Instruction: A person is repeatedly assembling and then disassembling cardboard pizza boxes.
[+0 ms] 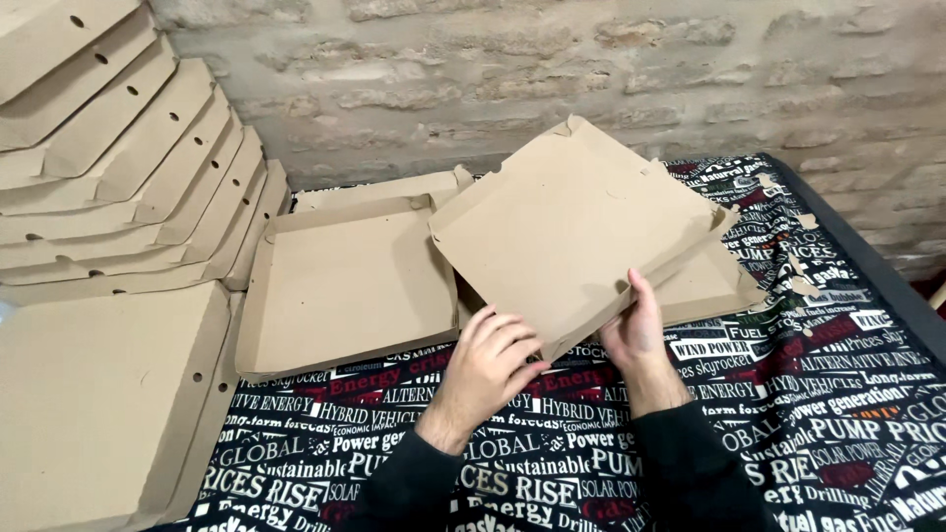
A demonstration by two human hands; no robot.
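At the near corner of a flat brown cardboard box blank (576, 222), both hands are at work; the right hand (639, 335) pinches the blank's lower right edge, thumb on top and fingers hidden underneath, so it is grasping the cardboard; the left hand (490, 362) lies with its fingers spread flat against the blank's near corner, touching and pressing it, though whether any finger curls under the edge cannot be told; dark sleeves (552, 478) cover both forearms; the blank itself is tilted, its far edge lifted toward the wall, and it hangs above the table rather than lying on it; beneath it to the right a second flat sheet of cardboard (709, 286) rests on the cloth; just beside it to the left sits an opened box tray (345, 286) with raised rims, its hollow facing up; farther left a closed folded box (99, 394) lies at the table's corner, and behind that a leaning stack of folded boxes (118, 167) with round vent holes rises; a black tablecloth (838, 394) printed with white and red lettering covers the table; a rough stone wall (542, 59) stands behind.
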